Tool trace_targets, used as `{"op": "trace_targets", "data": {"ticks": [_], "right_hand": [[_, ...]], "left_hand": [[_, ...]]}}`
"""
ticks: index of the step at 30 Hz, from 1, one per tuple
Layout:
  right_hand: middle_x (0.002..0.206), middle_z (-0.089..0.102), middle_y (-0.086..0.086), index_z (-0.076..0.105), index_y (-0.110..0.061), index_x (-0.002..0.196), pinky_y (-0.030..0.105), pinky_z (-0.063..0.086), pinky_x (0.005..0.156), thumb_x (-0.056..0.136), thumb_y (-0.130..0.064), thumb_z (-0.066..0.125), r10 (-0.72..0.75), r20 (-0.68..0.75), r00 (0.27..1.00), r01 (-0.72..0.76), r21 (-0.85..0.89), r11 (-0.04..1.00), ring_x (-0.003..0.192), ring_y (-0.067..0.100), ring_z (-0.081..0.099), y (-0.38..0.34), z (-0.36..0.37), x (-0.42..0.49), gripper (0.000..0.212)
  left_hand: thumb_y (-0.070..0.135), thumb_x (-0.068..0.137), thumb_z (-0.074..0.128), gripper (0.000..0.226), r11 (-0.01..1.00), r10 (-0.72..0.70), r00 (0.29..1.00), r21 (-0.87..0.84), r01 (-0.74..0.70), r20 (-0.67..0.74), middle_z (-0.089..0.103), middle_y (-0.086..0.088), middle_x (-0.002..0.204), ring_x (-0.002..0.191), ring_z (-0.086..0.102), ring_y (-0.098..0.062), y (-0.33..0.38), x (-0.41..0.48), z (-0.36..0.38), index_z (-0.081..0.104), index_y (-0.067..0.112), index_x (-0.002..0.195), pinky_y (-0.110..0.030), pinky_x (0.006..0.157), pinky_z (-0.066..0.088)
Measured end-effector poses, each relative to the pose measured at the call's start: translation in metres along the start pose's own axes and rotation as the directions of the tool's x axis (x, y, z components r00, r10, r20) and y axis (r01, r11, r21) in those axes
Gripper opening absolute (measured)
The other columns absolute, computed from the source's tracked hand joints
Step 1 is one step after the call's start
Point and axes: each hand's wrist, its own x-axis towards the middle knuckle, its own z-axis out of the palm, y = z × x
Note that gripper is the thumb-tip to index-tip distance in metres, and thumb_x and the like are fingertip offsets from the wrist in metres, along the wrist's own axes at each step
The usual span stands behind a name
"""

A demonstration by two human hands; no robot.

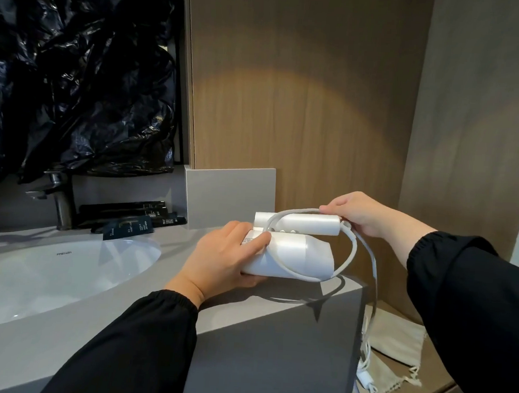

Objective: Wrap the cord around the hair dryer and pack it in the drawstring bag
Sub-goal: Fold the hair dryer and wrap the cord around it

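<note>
Warm overhead glow on the wood panel (303, 108); sharp focus, wide-angle edge bending.

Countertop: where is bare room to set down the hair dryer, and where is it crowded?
Free: the grey countertop strip in front of the hair dryer, between sink and right edge. Crowded: black packets beside the faucet; drawstring bag and loose cord on the lower shelf.
</note>
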Motion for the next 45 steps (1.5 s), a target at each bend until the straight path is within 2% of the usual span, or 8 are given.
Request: {"op": "trace_targets", "data": {"ticks": [6,12,20,24,29,35,40,45], "right_hand": [[0.071,0.057,0.009,0.063,-0.005,0.084,0.020,0.046,0.046,0.096,-0.013,0.053,0.163,0.232,0.959,-0.259,0.481,0.838,0.058,0.014,0.048,0.014,0.002,-0.005,0.018],[0.107,0.060,0.019,0.066,-0.002,0.114,0.029,0.053,0.067,0.093,-0.014,0.060,0.052,0.266,0.963,-0.205,0.588,0.782,0.093,0.031,0.053,0.025,0.020,-0.003,0.025],[0.090,0.071,0.008,0.065,-0.011,0.116,0.023,0.054,0.062,0.099,-0.011,0.049,-0.101,0.168,0.981,0.102,0.005,0.995,0.062,0.016,0.060,0.019,0.043,-0.026,0.023],[0.093,0.067,0.007,0.054,-0.017,0.134,0.025,0.053,0.068,0.101,-0.011,0.042,-0.143,0.216,0.966,0.215,-0.358,0.909,0.065,0.016,0.057,0.013,0.057,-0.037,0.035],[0.074,0.065,0.011,0.062,-0.010,0.114,0.037,0.053,0.077,0.104,-0.027,0.036,-0.121,0.253,0.960,0.247,-0.564,0.788,0.063,0.018,0.055,-0.001,0.059,-0.046,0.033],[0.075,0.057,0.007,0.059,-0.009,0.107,0.020,0.029,0.045,0.098,-0.039,0.049,0.099,0.328,0.939,-0.093,-0.032,0.995,0.044,0.010,0.031,-0.018,0.050,-0.055,0.032],[0.090,0.054,0.011,0.052,-0.011,0.122,0.015,0.029,0.042,0.085,-0.064,0.051,0.170,0.394,0.903,-0.352,0.451,0.820,0.047,0.011,0.034,-0.015,0.047,-0.057,0.064],[0.086,0.054,0.012,0.053,-0.015,0.115,0.016,0.033,0.040,0.082,-0.066,0.056,0.222,0.261,0.940,-0.335,0.567,0.753,0.047,0.011,0.035,-0.009,0.055,-0.062,0.061]], "left_hand": [[0.045,0.057,0.081,0.080,0.996,-0.092,0.994,-0.024,0.090,-0.057,0.063,-0.011,0.096,0.078,0.060,-0.029,-0.003,-0.002,0.001,0.043,0.018,0.121,-0.033,0.049,0.051],[0.045,0.055,0.083,0.089,0.983,-0.185,0.982,-0.003,0.185,-0.032,0.063,-0.012,0.096,0.078,0.061,-0.032,-0.003,-0.003,0.001,0.040,0.021,0.128,-0.033,0.045,0.049],[0.046,0.062,0.079,0.088,0.943,-0.332,0.943,0.018,0.332,-0.023,0.059,-0.009,0.094,0.081,0.057,-0.029,-0.005,-0.006,0.007,0.037,0.022,0.135,-0.033,0.045,0.048],[0.048,0.066,0.077,0.084,0.867,-0.496,0.868,-0.037,0.496,0.012,0.060,-0.007,0.096,0.086,0.056,-0.027,-0.006,-0.005,0.009,0.035,0.025,0.135,-0.035,0.050,0.049],[0.051,0.070,0.073,0.080,0.805,-0.593,0.805,-0.040,0.592,0.008,0.060,-0.006,0.095,0.087,0.055,-0.025,-0.006,-0.005,0.007,0.039,0.025,0.137,-0.032,0.056,0.045],[0.047,0.062,0.080,0.086,0.844,-0.537,0.844,0.016,0.537,0.013,0.059,-0.010,0.093,0.082,0.056,-0.029,0.008,0.006,0.014,0.038,0.023,0.133,-0.033,0.048,0.046],[0.047,0.059,0.083,0.083,0.856,-0.516,0.855,-0.007,0.517,-0.056,0.060,-0.008,0.092,0.078,0.056,-0.025,0.026,0.022,0.014,0.043,0.020,0.128,-0.027,0.046,0.040],[0.043,0.055,0.086,0.088,0.906,-0.423,0.903,-0.012,0.424,-0.079,0.061,-0.011,0.091,0.075,0.057,-0.029,0.031,0.026,0.017,0.042,0.019,0.128,-0.028,0.044,0.041]]}}
